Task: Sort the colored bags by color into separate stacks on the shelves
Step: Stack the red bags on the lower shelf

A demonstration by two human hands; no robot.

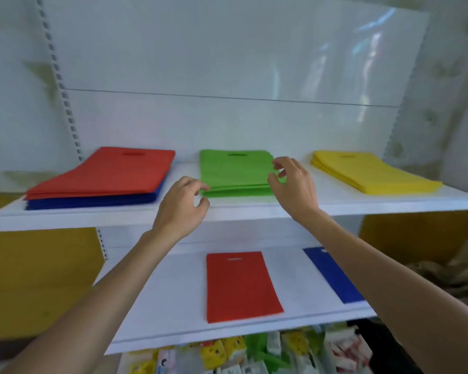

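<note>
Green bags (235,171) are lying stacked between your left hand (183,203) and right hand (292,184). Both are hovering loosely curled, holding nothing.

Upper shelf (254,209) carries red stack (111,171) atop blue stack (92,202) left, green stack (233,171) middle, yellow stack (368,171) right; lower shelf (173,292) carries single red bag (241,286) and blue bag (333,276), flat, apart.

Matt cloth-like bags (237,171), glossy shelf (335,203)
</note>
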